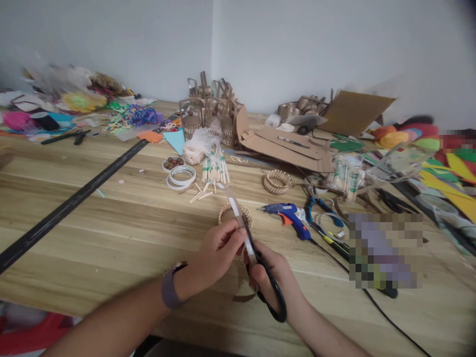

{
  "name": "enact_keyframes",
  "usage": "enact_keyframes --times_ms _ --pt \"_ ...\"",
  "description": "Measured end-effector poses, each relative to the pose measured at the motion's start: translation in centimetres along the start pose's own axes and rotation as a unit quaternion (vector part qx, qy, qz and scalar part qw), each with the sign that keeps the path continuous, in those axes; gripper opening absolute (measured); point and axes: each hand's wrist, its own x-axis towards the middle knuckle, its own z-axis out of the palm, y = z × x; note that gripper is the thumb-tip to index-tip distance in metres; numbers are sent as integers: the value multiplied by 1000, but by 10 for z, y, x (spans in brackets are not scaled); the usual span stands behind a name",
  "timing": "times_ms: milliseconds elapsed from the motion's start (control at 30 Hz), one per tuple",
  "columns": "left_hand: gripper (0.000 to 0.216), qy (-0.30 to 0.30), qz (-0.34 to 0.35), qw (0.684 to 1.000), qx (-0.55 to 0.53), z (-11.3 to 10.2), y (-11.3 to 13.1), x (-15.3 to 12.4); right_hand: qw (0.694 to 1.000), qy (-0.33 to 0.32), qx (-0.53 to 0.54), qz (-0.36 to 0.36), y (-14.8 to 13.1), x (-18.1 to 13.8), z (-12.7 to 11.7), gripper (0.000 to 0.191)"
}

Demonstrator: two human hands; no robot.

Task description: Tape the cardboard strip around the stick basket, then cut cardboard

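My right hand (273, 275) grips black-handled scissors (260, 263), fingers through the loops, the blades pointing away from me. My left hand (219, 250) is closed in a pinch on something small right at the blades; I cannot make out what it is. A brown strip (243, 297) hangs down between my hands. Just beyond my fingers lies a small round woven ring of wooden sticks (235, 212) on the wooden table (111, 208). A dark watch (170, 287) is on my left wrist.
A blue glue gun (288, 215) with a black cord lies right of my hands. Tape rolls (181, 176), bundled sticks (214, 168), another woven ring (277, 181), cardboard baskets (211, 116) and cardboard sheets (290, 144) lie behind. Coloured foam and paper fill both sides. A long black ruler (74, 198) crosses the left.
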Motion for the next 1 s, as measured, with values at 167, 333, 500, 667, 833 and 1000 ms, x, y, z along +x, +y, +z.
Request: enact_keyframes --times_ms 167,333,500,667,833,1000 --pt "44 -3 28 1000 13 -2 -1 -1 1000 15 -8 7 -2 0 0 73" --pt "42 69 17 997 -2 -8 0 4 1000 2 -24 4 2 -1 1 72" --pt "34 89 0 996 11 -9 5 8 998 -4 -62 -11 0 0 1 70" --pt "33 93 5 995 37 -8 2 7 997 -32 -59 -35 -2 1 1 73" --pt "33 99 5 993 68 -7 1 6 998 -41 -41 -32 -1 -1 1 74" --pt "33 100 6 990 96 -7 2 5 999 -47 -20 -14 -3 -1 1 75"
